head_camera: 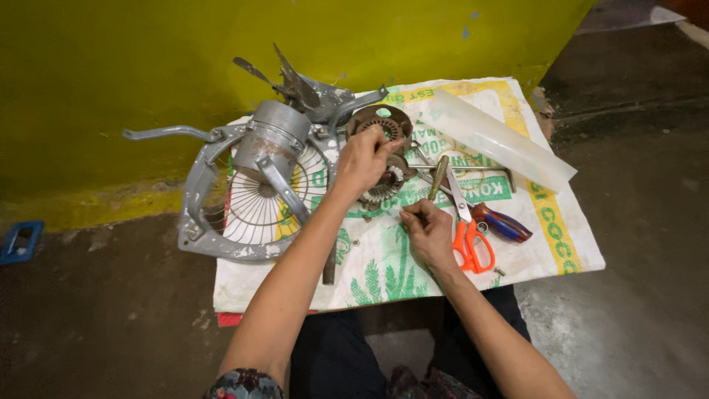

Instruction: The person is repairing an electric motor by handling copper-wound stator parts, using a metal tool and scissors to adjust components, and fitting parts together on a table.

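Note:
My left hand (362, 159) reaches forward and grips a round dark motor part (384, 185) with copper windings, which lies on a printed white woven sack (413, 258). Just behind it sits a second round rusty motor ring (380, 120). My right hand (428, 233) rests on the sack nearer to me, fingers pinched around a small thin object too small to identify. Next to that hand lie orange-handled scissors (473, 240).
A grey metal fan frame with a wire grille and cylindrical motor housing (269, 144) lies at the left, metal blades (295, 81) behind it. Pliers with red-blue handles (502, 224), a clear plastic sheet (502, 140), a screwdriver-like tool (438, 177). Yellow wall behind; blue item (21, 240) on the floor.

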